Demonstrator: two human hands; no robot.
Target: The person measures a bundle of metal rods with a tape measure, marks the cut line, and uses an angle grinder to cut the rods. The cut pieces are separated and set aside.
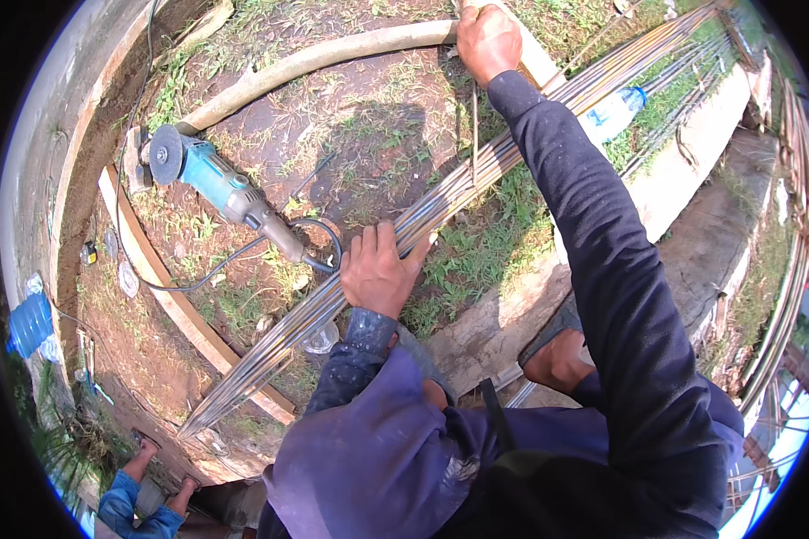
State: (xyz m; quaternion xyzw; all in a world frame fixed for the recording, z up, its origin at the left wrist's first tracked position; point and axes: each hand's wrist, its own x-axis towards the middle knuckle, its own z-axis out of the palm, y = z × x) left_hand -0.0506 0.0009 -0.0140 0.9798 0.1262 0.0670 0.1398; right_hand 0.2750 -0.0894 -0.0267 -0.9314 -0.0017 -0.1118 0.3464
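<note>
A long bundle of thin steel rods (458, 198) runs diagonally across the ground, from lower left to upper right. My left hand (379, 274) grips the bundle near its middle, fingers over the rods and thumb on the near side. Farther off, my right hand (489, 43) is closed in a fist beside the end of a curved wooden pole (333, 51) and a pale plank (535, 61). What it holds is hidden. Just below that fist a thin stick (475, 135) stands out across the rods. A blue angle grinder (216, 184) lies left of my left hand.
The grinder's cord (198, 286) loops over the dirt. A wooden beam (171, 301) lies under the rods' lower end. A clear plastic bottle (613, 114) rests among rods at upper right; a large blue bottle (31, 323) is far left. Another person's legs (139, 490) show at lower left.
</note>
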